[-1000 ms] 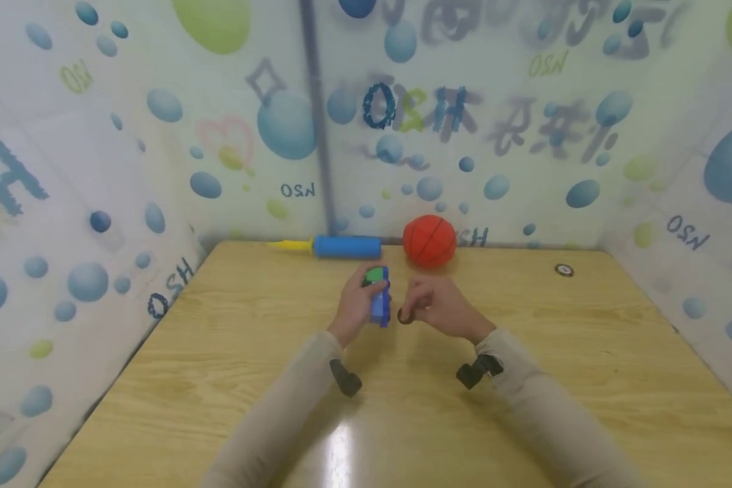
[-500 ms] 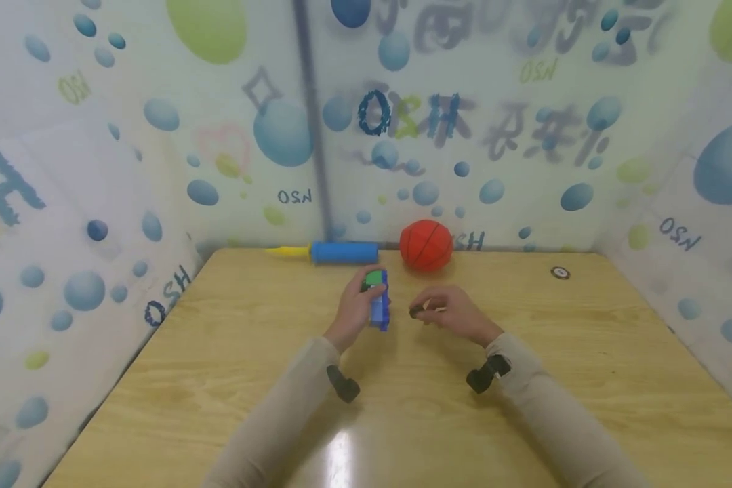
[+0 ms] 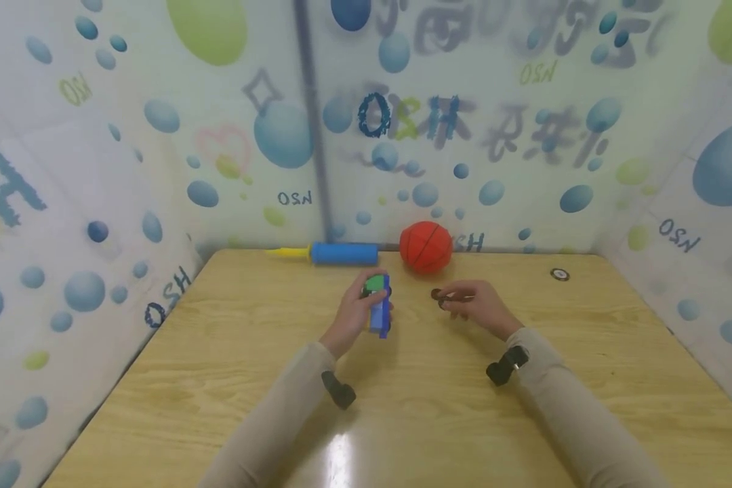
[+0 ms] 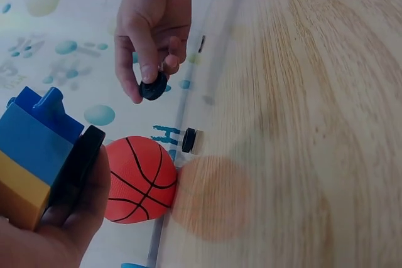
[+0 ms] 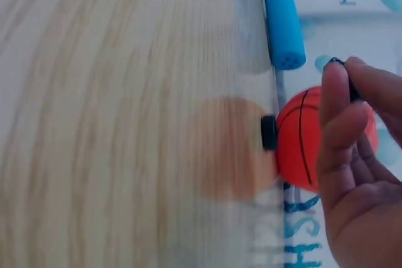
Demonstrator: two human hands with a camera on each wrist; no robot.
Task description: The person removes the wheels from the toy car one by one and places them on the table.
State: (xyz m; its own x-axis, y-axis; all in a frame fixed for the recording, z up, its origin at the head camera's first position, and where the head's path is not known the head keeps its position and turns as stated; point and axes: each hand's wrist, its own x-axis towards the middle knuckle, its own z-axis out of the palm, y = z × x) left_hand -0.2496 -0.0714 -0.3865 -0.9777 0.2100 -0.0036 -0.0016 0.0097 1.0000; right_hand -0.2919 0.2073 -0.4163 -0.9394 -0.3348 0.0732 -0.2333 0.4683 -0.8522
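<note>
Glossy wood table (image 3: 232, 379), plastic blocks (image 3: 379, 310)

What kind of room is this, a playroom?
Probably a small play corner: a wooden table walled in by bubble-print sheets, with a toy basketball and a blue pump on it.

This is looking like a play corner or a little test booth, not a home room. Walls (image 3: 158, 169) covered in blue and green bubbles and painted letters are standing close around a wooden table (image 3: 219, 379) on three sides. Toys are lying at the back of the table: an orange ball (image 3: 425, 247) and a blue pump (image 3: 343, 253).
</note>
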